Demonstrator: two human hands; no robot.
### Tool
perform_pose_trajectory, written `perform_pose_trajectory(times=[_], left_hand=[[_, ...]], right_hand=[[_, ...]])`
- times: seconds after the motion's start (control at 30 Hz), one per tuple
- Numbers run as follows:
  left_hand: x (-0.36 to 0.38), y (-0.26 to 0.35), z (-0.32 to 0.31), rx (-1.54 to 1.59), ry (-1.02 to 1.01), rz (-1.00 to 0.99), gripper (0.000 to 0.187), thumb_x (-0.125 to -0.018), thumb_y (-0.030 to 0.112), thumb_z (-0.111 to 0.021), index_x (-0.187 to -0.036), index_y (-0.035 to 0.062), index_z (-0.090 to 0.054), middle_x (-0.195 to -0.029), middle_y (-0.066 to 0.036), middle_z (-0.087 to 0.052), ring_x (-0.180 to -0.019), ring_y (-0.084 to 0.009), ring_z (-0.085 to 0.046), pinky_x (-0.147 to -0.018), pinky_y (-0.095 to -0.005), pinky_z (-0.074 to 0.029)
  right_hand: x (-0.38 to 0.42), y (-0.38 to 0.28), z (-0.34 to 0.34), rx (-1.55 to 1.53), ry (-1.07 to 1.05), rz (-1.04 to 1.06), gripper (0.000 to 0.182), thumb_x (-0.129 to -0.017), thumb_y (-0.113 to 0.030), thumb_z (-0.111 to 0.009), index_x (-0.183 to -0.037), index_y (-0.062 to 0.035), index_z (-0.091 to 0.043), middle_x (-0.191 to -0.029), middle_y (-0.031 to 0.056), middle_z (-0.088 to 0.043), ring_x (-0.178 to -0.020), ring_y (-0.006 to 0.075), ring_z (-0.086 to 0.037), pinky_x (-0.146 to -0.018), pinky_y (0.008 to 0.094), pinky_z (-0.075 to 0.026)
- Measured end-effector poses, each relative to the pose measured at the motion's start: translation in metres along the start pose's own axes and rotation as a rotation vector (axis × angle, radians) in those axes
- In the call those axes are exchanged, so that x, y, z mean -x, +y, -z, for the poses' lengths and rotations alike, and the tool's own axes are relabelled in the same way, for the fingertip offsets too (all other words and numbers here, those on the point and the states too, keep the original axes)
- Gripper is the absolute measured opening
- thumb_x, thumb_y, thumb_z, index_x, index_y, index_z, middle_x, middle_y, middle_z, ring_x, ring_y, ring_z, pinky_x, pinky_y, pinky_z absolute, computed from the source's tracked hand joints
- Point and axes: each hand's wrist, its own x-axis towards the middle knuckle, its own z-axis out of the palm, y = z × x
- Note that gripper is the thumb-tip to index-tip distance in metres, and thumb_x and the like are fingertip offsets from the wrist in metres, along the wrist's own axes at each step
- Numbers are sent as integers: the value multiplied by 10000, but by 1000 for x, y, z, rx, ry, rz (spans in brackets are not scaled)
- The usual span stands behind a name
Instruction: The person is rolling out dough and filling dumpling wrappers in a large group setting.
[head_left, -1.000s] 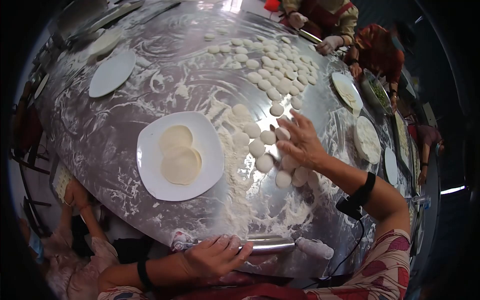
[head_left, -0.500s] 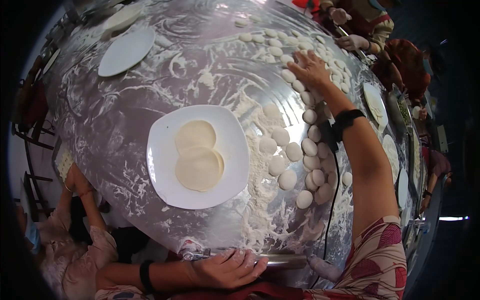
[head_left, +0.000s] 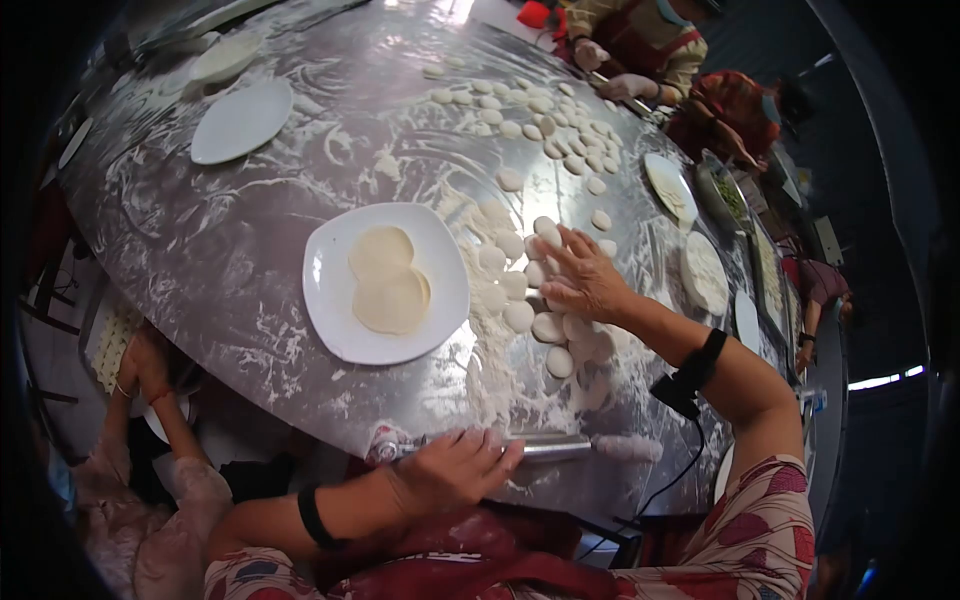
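Note:
My right hand reaches over the floury metal table with its fingers spread. Its fingertips touch small round dough pieces, which lie bunched beside and below the palm. Near the table's front edge, my left hand lies curled over a metal rolling pin. The pin's handles are coated with flour. Left of the dough pieces stands a white square plate bearing several thin, overlapping dough rounds.
More dough pieces are scattered at the far side. An oval white plate lies far left. Along the right edge are a plate of flour and a bowl of green filling. Co-workers stand around the table; a black cable trails from my right wrist.
My right hand has drawn back from the far dough pieces towards me, and pieces along its path are now bunched nearer. My left hand stays at the rolling pin. The view has shifted.

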Motion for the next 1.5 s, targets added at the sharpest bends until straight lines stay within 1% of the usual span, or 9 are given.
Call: perform_pose_trajectory(times=[0.27, 0.57, 0.67, 0.8, 0.93, 1.03, 1.13, 1.3, 1.5], left_hand=[[3, 6, 1, -28, 50, -12, 345, -756, 189, -575, -1080, 78, -618, -881, -67, -603, -761, -173, -584, -639, -264, -468], [-5, 3, -1, -41, 20, 21, 312, -755, 202, -619, -1051, 109, -642, -804, -26, -588, -668, -126, -556, -530, -221, -421], [-9, 2, 11, 14, -137, 64, 350, -778, 186, -540, -1103, 74, -608, -896, -46, -605, -785, -149, -588, -696, -227, -463], [-2, 3, -6, -65, -45, 58, 287, -791, 200, -600, -1072, 155, -636, -844, -10, -607, -705, -125, -547, -653, -205, -445], [0, -2, -4, -80, -68, 24, 291, -803, 207, -592, -1088, 163, -627, -843, 2, -599, -723, -110, -557, -657, -207, -447], [-1, -3, -2, -86, -43, 19, 291, -811, 210, -572, -1093, 159, -627, -844, -9, -595, -728, -126, -553, -659, -223, -453], [2, 1, -4, -45, -60, 37, 308, -831, 224, -515, -1084, 85, -621, -879, -35, -595, -788, -149, -562, -725, -245, -450], [5, 2, -3, 27, -71, 26, 374, -804, 194, -490, -1133, 47, -591, -918, -79, -595, -829, -191, -576, -748, -269, -477], [5, 3, 0, 31, 41, -8, 350, -741, 182, -600, -1074, 83, -638, -900, -64, -593, -775, -192, -566, -634, -278, -456]], right_hand=[[34, 27, 40, -163, 129, -148, 615, -826, -375, -638, -1358, -191, -389, -1408, 244, -300, -1279, 420, -328, -1043, 445, -322], [-114, 88, 30, 144, 343, -11, 671, -813, -593, -521, -1366, -234, -394, -1409, 205, -334, -1238, 433, -365, -1011, 484, -329], [-168, 63, 14, 192, 337, 118, 651, -821, -604, -487, -1369, -264, -395, -1439, 159, -312, -1291, 408, -308, -1009, 592, -267], [-226, 41, -11, 185, 331, 156, 607, -849, -591, -432, -1372, -286, -391, -1465, 123, -287, -1331, 390, -253, -1014, 659, -198], [-241, 88, -10, 290, 230, -145, 499, -887, -553, -358, -1344, -359, -415, -1457, 53, -326, -1332, 377, -264, -1036, 627, -200], [-198, 117, 4, 263, 232, -253, 471, -906, -519, -364, -1321, -318, -460, -1387, 67, -432, -1326, 328, -297, -1073, 446, -232], [-163, 180, -20, 225, 264, 61, 496, -902, -489, -423, -1330, -241, -453, -1381, 114, -415, -1281, 326, -350, -1062, 415, -228], [-54, 103, -17, 115, 164, -80, 482, -917, -456, -427, -1340, -228, -441, -1399, 189, -356, -1253, 406, -347, -1044, 456, -281], [75, 7, 63, -316, 113, -237, 416, -896, -280, -557, -1298, -189, -497, -1406, 165, -354, -1246, 275, -401, -992, 387, -378]])
